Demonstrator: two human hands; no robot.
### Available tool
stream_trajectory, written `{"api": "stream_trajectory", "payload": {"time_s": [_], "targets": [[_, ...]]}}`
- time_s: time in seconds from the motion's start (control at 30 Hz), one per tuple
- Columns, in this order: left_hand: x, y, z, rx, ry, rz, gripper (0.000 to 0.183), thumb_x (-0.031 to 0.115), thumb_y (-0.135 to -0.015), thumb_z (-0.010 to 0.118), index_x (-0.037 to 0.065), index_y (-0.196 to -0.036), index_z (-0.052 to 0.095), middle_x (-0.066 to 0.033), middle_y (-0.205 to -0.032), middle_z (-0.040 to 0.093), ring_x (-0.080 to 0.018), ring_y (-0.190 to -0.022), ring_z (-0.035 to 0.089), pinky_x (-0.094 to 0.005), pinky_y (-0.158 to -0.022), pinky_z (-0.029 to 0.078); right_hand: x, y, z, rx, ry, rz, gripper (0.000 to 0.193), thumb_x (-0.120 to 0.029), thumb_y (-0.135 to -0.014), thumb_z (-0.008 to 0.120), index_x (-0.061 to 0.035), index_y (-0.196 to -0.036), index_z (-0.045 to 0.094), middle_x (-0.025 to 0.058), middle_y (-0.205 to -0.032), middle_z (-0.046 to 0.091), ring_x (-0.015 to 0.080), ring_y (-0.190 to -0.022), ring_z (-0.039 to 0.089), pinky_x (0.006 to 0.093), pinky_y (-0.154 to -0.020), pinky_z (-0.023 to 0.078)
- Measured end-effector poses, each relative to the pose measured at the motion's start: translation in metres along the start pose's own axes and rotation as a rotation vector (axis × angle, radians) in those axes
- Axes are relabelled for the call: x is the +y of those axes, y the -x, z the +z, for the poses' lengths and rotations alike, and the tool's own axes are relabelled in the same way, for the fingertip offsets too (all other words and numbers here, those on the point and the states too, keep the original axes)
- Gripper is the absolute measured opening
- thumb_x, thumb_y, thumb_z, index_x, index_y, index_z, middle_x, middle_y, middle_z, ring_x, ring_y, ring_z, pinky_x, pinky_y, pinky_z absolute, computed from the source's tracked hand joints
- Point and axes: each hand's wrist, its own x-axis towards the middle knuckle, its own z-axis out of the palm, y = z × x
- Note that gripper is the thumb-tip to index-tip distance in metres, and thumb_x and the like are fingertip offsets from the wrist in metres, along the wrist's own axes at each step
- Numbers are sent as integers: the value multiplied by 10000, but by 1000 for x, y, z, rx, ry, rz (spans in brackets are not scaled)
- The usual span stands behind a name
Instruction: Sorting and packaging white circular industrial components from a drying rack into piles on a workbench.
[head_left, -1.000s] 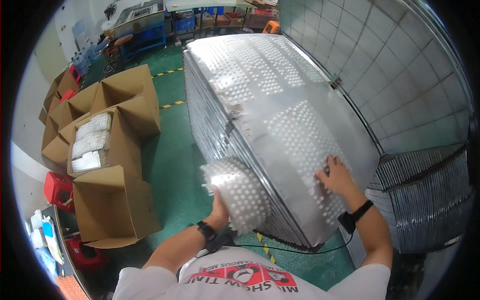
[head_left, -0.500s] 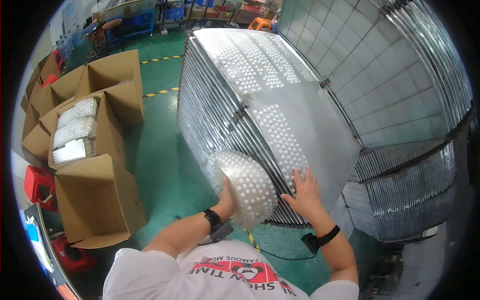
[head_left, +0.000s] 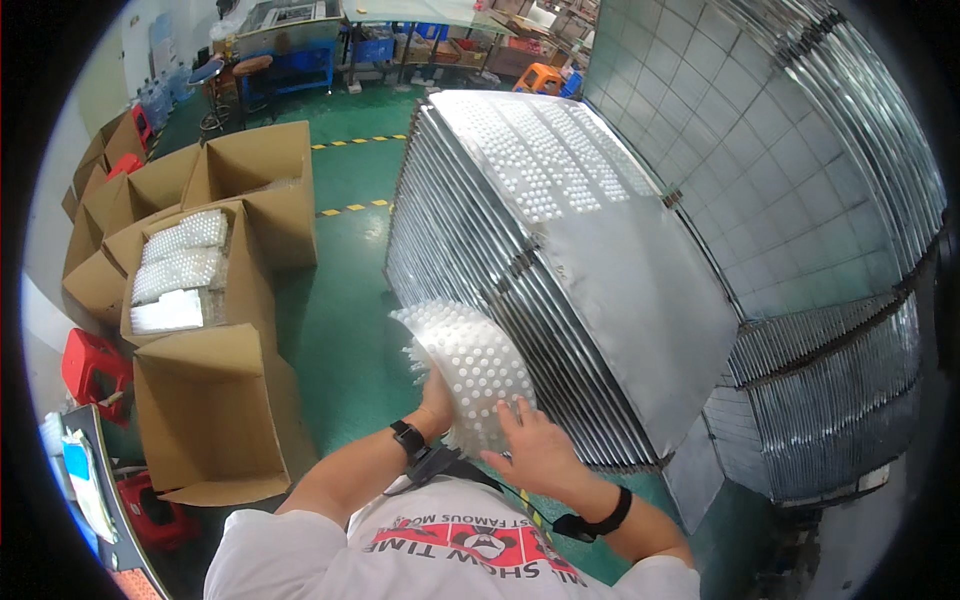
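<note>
A curved bundle of flexible sheets (head_left: 478,365), covered in rows of small white round dots, hangs in front of me. My left hand (head_left: 434,405) is closed around its left side. My right hand (head_left: 540,455) lies on the bundle's lower right side, fingers spread. Just beyond stands a tall stack of metal racks (head_left: 480,225) with a flat grey top tray (head_left: 640,310). Several strips of dotted sheet (head_left: 550,155) lie side by side on the tray's far part, while its near part is bare grey.
On the left, an opened cardboard box (head_left: 205,410) stands near a box (head_left: 255,245) beside packed dotted sheets (head_left: 180,265). A red stool (head_left: 95,365) is at far left. More metal racks (head_left: 825,385) stand at right. Behind are a workbench (head_left: 290,65) and an orange stool (head_left: 540,78).
The dotted strip on the tray's near part is gone from there. My right hand has moved left from the tray onto the bundle. My left hand still holds the bundle.
</note>
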Motion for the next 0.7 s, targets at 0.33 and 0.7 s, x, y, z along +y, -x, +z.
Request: {"api": "stream_trajectory", "payload": {"time_s": [0.33, 0.7], "targets": [[113, -21, -39, -145, 155, 99, 690, 618, -883, 266, 134, -1360, 388, -91, -1367, 435, -292, -1223, 447, -477, -1036, 332, 79, -144, -156, 229, -42, -92, 522, -437, -822, 562, 13, -1086, 539, 236, -1009, 594, 384, -934, 587, 441, -811, 470], [231, -111, -17, -73, 75, 182, 648, 545, -920, 280, 58, -1330, 402, -132, -1304, 485, -290, -1151, 510, -437, -980, 409, 265, -432, -176, 223, -165, 32, 775, -528, -811, 527, 23, -1333, 367, 296, -1356, 334, 399, -1261, 349, 399, -1043, 301]]}}
